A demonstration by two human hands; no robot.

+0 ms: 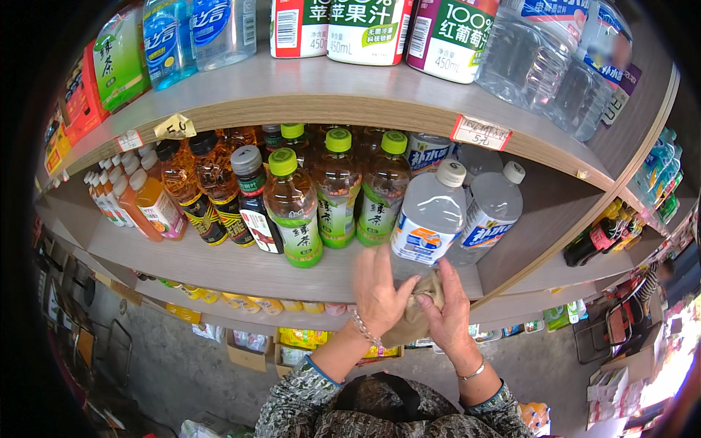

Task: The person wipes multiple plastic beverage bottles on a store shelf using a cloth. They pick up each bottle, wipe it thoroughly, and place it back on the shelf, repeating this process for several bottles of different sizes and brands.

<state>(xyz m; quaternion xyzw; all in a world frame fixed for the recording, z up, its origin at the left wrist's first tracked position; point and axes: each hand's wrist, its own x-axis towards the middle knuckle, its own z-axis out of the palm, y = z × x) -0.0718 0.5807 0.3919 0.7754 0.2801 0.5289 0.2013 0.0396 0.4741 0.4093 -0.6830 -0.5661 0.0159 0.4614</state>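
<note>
A clear plastic bottle (432, 208) with a white cap and a white, blue and orange label stands at the front of the middle shelf. My left hand (381, 292) is at the left of its base, fingers stretched upward and slightly blurred, thumb beside a crumpled brown cloth (412, 315). Contact between these fingers and the bottle is unclear. My right hand (447, 314) holds the cloth under its thumb, with its fingers reaching up to the base's right side. Behind, to the right, stands a similar clear bottle (491, 212). Green-capped tea bottles (296, 212) stand to the left.
Above the bottles, the upper shelf's curved front edge (307, 117) juts out, carrying juice and water bottles. A wooden divider (558, 233) bounds the right side. Farther left stand amber drink bottles (186, 190) and orange juice bottles (157, 208). Packets and boxes (248, 350) sit below.
</note>
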